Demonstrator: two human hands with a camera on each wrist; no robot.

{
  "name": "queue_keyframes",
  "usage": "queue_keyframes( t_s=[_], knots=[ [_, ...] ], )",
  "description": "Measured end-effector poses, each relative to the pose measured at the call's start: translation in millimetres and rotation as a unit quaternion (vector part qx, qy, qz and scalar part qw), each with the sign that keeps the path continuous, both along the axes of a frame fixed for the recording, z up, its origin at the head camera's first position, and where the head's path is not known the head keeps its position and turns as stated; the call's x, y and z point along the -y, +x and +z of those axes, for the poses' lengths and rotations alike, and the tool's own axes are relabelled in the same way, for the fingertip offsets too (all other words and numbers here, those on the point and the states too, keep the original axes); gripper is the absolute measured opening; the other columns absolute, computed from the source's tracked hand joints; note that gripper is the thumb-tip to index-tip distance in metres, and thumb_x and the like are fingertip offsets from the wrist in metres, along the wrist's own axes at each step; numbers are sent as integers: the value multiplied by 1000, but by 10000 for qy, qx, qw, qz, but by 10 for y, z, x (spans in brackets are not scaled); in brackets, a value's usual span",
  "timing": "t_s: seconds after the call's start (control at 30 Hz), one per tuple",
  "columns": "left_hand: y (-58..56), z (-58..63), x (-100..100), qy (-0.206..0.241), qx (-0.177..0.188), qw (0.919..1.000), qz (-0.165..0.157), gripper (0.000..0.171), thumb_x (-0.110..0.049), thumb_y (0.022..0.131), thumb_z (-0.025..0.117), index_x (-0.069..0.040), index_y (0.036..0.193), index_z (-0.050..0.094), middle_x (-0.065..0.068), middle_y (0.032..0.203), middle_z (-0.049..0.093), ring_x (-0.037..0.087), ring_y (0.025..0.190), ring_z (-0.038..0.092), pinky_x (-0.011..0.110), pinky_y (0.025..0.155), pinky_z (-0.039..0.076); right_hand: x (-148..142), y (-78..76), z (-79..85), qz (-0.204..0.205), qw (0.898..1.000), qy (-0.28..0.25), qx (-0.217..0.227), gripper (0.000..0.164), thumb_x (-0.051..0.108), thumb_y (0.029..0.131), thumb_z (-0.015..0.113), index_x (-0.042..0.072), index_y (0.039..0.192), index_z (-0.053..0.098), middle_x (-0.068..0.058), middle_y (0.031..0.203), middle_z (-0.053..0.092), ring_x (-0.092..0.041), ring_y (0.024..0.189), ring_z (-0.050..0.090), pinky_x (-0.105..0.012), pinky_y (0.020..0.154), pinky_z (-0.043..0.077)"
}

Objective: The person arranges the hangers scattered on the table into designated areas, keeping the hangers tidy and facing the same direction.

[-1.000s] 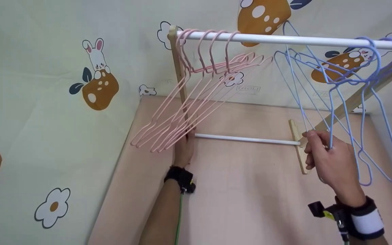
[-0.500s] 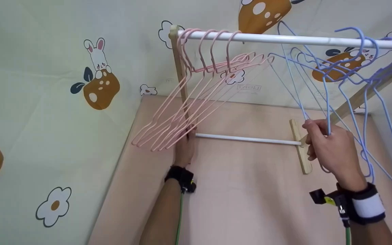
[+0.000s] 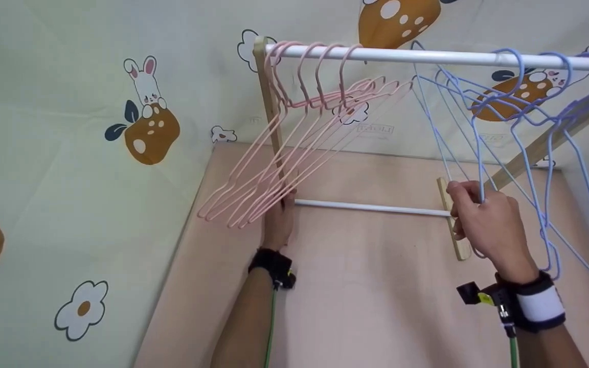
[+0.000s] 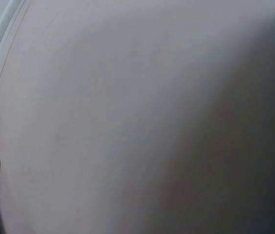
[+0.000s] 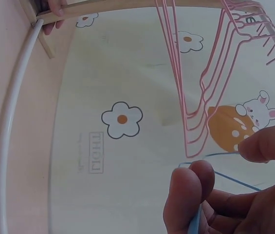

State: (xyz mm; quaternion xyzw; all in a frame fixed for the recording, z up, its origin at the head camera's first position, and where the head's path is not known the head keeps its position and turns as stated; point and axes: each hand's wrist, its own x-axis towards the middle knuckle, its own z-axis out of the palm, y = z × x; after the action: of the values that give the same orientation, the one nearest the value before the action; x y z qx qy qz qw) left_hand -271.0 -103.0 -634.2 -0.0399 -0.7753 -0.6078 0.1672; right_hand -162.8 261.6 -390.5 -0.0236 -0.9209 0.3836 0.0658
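Note:
In the head view, my right hand [image 3: 491, 225] holds the leftmost blue hanger [image 3: 479, 153] by its lower part, with the fingers curled around the wire. That hanger's hook lies over the white rail [image 3: 427, 56]. In the right wrist view, the thumb and fingertips stand close about the blue wire. My left hand [image 3: 278, 222] grips the left wooden post [image 3: 269, 102] low down; in the right wrist view its fingers [image 5: 55, 7] show on both sides of the wood. Several pink hangers [image 3: 299, 153] hang at the rail's left end.
More blue hangers [image 3: 581, 168] hang on the right, close together and overlapping. A lower white bar [image 3: 371, 207] joins the rack's two sides, and a wooden foot [image 3: 455, 240] stands on the pink surface [image 3: 356, 306]. Behind is a patterned wall covering [image 3: 69, 179].
The held blue hanger rose off the rail, moved left away from the other blue ones, and its hook came down over the rail again. My left hand stays at the post.

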Motion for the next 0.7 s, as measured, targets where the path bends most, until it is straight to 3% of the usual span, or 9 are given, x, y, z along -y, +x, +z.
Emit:
queue_keyframes(
  t_s=[0.1,0.27,0.33,0.47,0.57,0.7],
  knots=[
    [10,5,2,17,-66,10000,-53,59,-7,116,54,-13,171,36,20,132,63,24,119,58,46,108,44,7,-8,5,69,9999,16,91,65,54,115,50,-5,132,71,-16,83,72,-21,55,70,-29,42,43],
    [7,6,7,0,151,9999,66,41,-17,117,54,-9,158,54,12,131,66,23,124,60,46,112,44,13,-28,-5,134,9997,18,189,68,54,115,48,-7,135,69,-17,85,73,-21,57,71,-29,44,47],
    [2,11,9,-24,155,9999,69,43,-20,118,54,-9,159,54,9,132,68,23,128,61,46,115,43,17,-34,-12,142,9997,-25,198,67,53,115,49,-8,134,69,-17,87,73,-21,57,72,-28,47,51],
    [-2,20,11,-92,-47,9999,-30,59,-18,119,51,-19,175,32,9,135,68,24,133,61,44,120,40,24,-47,-23,165,9994,-136,272,67,52,115,50,-10,134,68,-18,87,73,-19,58,72,-26,53,58],
    [0,24,10,-253,-140,9996,-13,64,-21,119,50,-26,177,22,8,143,65,22,141,56,43,124,35,21,-58,-22,205,9989,-152,386,70,53,115,49,-11,136,67,-17,90,74,-19,60,73,-26,57,60],
    [8,18,14,-414,-91,9991,21,65,-34,120,47,-33,178,18,1,169,47,19,159,37,41,130,25,-4,-61,8,290,9978,-32,593,76,58,114,48,-12,140,64,-18,95,75,-20,65,75,-26,59,60]
  ],
)
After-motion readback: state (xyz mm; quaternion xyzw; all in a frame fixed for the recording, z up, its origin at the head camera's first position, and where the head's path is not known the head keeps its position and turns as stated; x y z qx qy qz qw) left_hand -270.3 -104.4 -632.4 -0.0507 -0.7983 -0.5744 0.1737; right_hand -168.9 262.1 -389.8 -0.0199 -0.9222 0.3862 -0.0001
